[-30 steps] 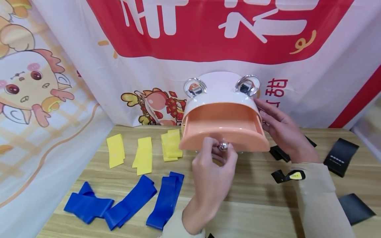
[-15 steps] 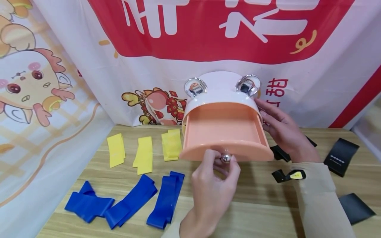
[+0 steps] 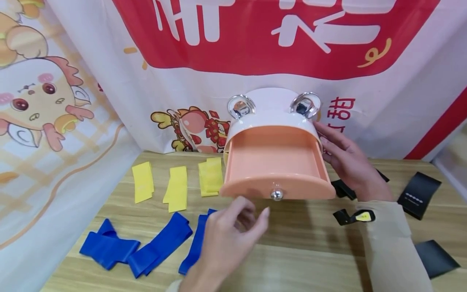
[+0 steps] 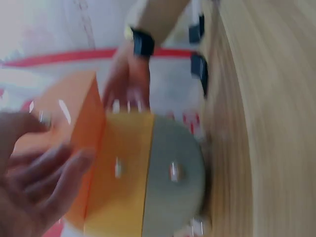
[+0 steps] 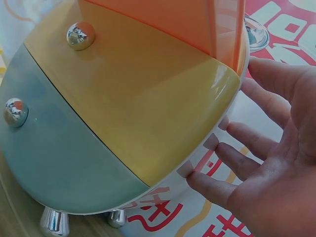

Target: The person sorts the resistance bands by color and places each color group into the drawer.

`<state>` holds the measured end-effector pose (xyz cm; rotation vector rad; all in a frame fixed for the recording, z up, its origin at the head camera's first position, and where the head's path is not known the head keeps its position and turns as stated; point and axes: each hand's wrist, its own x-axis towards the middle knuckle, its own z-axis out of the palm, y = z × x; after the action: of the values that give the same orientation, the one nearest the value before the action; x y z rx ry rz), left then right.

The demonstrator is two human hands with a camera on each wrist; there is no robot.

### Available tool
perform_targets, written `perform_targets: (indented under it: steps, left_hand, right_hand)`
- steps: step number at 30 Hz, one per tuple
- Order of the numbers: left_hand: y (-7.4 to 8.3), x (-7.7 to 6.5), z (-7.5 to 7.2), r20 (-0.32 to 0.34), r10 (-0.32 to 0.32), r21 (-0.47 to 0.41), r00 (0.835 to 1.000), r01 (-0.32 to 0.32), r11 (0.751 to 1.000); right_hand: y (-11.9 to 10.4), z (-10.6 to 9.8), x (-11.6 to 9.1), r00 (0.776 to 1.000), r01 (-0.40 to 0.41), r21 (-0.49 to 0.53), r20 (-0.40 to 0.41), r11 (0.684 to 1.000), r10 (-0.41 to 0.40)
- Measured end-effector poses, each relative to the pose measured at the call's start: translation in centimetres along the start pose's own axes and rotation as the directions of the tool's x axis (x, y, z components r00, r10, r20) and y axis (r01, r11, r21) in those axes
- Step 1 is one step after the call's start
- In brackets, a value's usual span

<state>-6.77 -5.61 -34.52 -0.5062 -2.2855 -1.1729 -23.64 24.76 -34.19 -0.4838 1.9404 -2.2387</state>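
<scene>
A small rounded chest of drawers (image 3: 271,103) with a white shell and two shiny ring-shaped ears stands at the back of the table. Its top orange drawer (image 3: 248,187) is pulled out, and nothing shows inside. My left hand (image 3: 227,239) is off the silver knob (image 3: 277,195), just below and left of it, fingers loosely bent and holding nothing. Against the chest's right side rests my right hand (image 3: 344,162), its fingertips touching the shell in the right wrist view. Below the orange drawer, a yellow drawer (image 5: 148,94) and a grey-green drawer (image 5: 59,153) are closed.
Yellow bands (image 3: 177,190) lie in a row left of the chest, with blue bands (image 3: 162,245) nearer the front. Black bands (image 3: 418,195) lie on the right, some partly behind the right arm. A printed cloth (image 3: 197,87) hangs close behind.
The orange drawer has slid out toward me. My left hand has let go of its knob and moved down and left. My right hand has stayed at the chest's side.
</scene>
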Motion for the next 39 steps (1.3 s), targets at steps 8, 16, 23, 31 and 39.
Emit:
perform_targets:
  steps: [8,16,23,31,39]
  left_hand:
    - [-6.6,0.7,-5.7,0.344,-0.248,0.113,0.906,0.222,0.968]
    - [-11.4,3.4,-5.4,0.307,-0.309,0.237,0.900,0.242,0.941]
    - [-13.7,5.1,-3.8,0.375,-0.467,0.422,0.801,0.301,0.855]
    - [-15.3,5.7,-3.3,0.436,-0.557,0.569,0.706,0.263,0.779]
    - [-16.6,5.7,-3.7,0.431,-0.512,0.535,0.743,0.247,0.808]
  right_hand:
    - [-0.4,0.0,0.2,1.000,-0.010,-0.020,-0.014,1.000,0.010]
    - [0.1,-0.2,0.0,0.999,-0.021,-0.022,-0.025,1.000,0.021]
    - [0.3,0.0,0.0,1.000,-0.007,-0.008,-0.014,1.000,0.007]
    - [0.2,0.0,-0.2,1.000,0.010,0.016,0.010,1.000,-0.010]
    - [0.3,-0.1,-0.1,1.000,0.007,0.041,0.009,0.999,-0.008]
